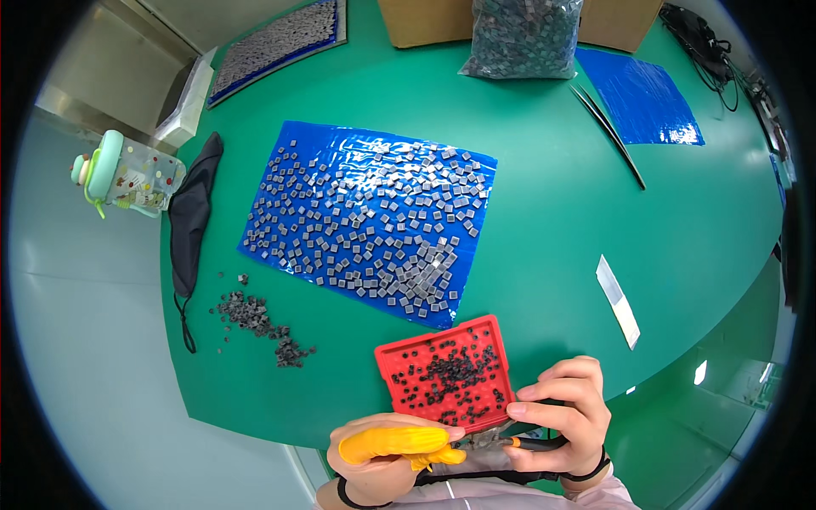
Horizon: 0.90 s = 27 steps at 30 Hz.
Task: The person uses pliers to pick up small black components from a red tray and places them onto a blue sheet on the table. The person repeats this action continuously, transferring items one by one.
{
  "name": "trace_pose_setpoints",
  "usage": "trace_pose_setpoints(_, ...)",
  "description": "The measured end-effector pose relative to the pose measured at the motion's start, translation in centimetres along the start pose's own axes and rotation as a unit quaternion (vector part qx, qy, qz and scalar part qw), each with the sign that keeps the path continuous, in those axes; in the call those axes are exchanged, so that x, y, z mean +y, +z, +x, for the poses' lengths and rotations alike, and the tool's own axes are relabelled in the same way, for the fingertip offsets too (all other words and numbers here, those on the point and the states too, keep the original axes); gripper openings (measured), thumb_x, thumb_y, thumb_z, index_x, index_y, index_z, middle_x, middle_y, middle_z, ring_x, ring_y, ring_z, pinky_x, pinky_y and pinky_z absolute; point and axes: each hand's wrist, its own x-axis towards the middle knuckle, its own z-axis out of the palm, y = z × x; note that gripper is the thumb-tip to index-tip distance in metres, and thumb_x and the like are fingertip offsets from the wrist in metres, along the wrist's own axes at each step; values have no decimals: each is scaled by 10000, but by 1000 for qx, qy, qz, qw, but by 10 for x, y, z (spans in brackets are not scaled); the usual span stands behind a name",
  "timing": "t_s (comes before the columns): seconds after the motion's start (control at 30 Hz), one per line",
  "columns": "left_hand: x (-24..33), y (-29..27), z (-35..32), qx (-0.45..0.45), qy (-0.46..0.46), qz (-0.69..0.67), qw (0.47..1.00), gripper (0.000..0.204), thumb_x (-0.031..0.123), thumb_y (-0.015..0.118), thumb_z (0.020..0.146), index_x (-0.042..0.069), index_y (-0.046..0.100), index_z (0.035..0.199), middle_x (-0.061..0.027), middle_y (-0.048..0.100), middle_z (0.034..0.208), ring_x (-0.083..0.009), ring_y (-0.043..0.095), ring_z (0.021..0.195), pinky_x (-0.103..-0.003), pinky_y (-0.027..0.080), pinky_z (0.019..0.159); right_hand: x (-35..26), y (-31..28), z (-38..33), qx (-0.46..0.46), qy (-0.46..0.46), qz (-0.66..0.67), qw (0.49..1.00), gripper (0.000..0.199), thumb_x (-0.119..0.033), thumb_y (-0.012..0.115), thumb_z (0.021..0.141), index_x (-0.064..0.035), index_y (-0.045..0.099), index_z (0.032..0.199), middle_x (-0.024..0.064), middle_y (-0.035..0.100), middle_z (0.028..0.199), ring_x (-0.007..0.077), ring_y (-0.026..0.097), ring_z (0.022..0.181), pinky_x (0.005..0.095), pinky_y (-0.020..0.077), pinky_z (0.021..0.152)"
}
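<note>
My right hand (565, 416) is closed around a pair of pliers (535, 443) with black and orange handles, their jaws pointing left. Yellow finger covers (395, 443) sit on my left hand (374, 467), whose fingers are pinched together at the plier jaws. What they pinch is too small and hidden to make out. Just beyond both hands, a red tray (387, 350) holds many small black round pieces (455, 371). The tray's near edge lies close to my fingertips.
A blue sheet (297, 136) covered with small grey square pieces lies mid-table. Left of it are a dark pile of pieces (251, 314), a black strap-like cloth (194, 212) and a bottle (136, 174). Tweezers (612, 136), a white strip (618, 302) and a filled bag (523, 38) are rightward.
</note>
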Motion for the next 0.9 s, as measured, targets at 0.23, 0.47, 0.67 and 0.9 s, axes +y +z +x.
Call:
trace_pose_setpoints(0.23, 18, 3, 8, -41, -32, 35, 998, 226, 0, 728, 742, -35, 624, 940, -125, 652, 874, -174, 610, 712, -258, 499, 626, -1, 2, -5, 23, 0, -8, 1000, 397, -338, 799, 592, -160, 672, 924, -5, 611, 900, 213, 516, 800, 366, 340, 706)
trace_pose_setpoints(0.47, 10, 0, 16, -78, 40, 36, 996, 236, -22, 785, 685, -24, 691, 901, -141, 693, 888, -210, 684, 781, -270, 544, 676, 0, 2, -7, 25, 5, -9, 1000, 409, -335, 799, 590, -159, 665, 935, -3, 607, 904, 213, 519, 805, 376, 326, 711)
trace_pose_setpoints(0.67, -21, 3, -12, -56, 53, 9, 997, 321, -50, 703, 769, -12, 597, 1069, -141, 652, 985, -242, 654, 919, -315, 523, 809, 0, 2, -3, 6, -24, -16, 1000, 421, -324, 798, 580, -172, 668, 951, -16, 608, 912, 201, 521, 805, 373, 313, 705)
trace_pose_setpoints(0.9, -15, 15, -7, 64, 80, 27, 994, 109, -56, 689, 697, -42, 645, 795, -186, 669, 707, -240, 660, 569, -263, 524, 492, 1, 1, -4, 10, -30, -31, 999, 417, -320, 794, 582, -185, 669, 956, -24, 610, 918, 194, 512, 812, 372, 313, 700)
